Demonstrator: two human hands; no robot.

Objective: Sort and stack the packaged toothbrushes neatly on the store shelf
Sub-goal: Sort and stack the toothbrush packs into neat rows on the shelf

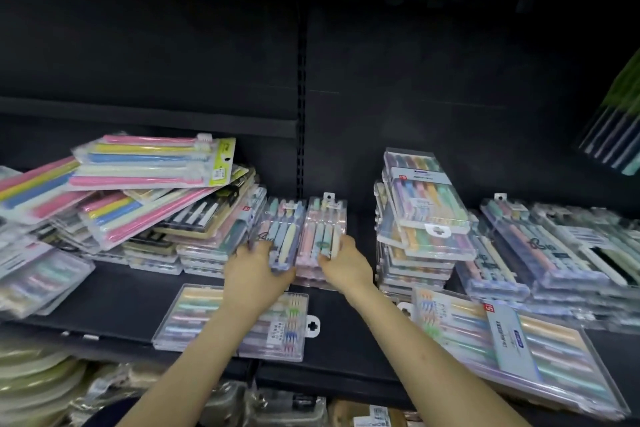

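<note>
Left pack [281,232] tilted, right pack [323,225] flat (both clear, pastel-filled).

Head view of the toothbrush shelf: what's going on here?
A person is tidying packaged toothbrushes on a dark store shelf. The left hand grips a tilted clear pack, and the right hand holds the neighbouring pack atop a short stack mid-shelf. A messy heap sits to the left and a taller stack to the right. A flat pack lies near the front edge under the left forearm, and a larger pack lies front right. Sorting looks unfinished.
</note>
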